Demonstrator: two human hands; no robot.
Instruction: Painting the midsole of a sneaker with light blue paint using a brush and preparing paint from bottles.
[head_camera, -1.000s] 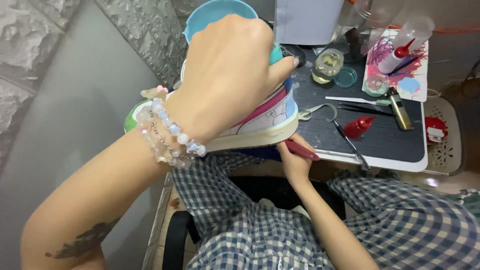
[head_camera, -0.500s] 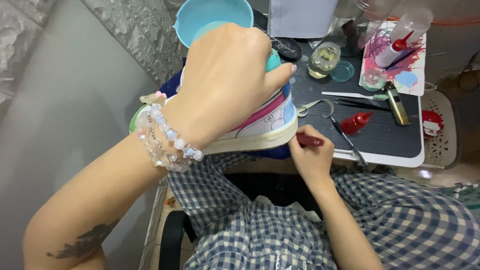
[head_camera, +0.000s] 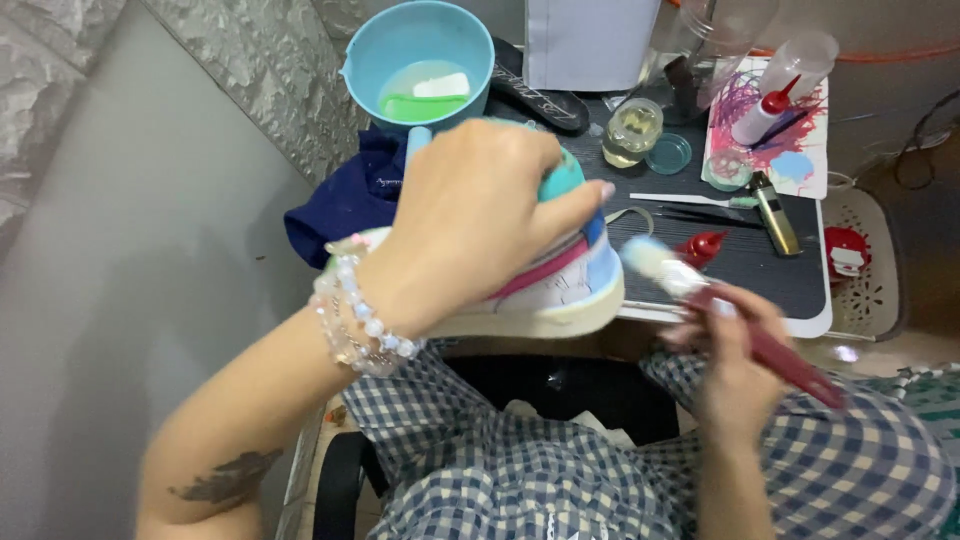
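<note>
Head view: the left hand (head_camera: 470, 225) clasped a painted sneaker (head_camera: 560, 285) above the desk (head_camera: 760, 265) edge, its side already coloured pink and pale blue, its sole band plain cream. The right hand (head_camera: 735, 375) pinched a red-handled brush (head_camera: 700, 290), bristles just beside the toe. Farther back stood a blue bowl (head_camera: 360, 55), a paint-smeared sheet (head_camera: 805, 170), a red-capped squeeze bottle (head_camera: 780, 90) and a small jar (head_camera: 632, 130).

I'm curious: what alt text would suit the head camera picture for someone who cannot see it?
A left hand grips a white sneaker with pink and blue panels while the right hand holds a red-handled paintbrush just beside its toe. Behind, a dark desk mat and a blue plastic bowl of water.
</note>
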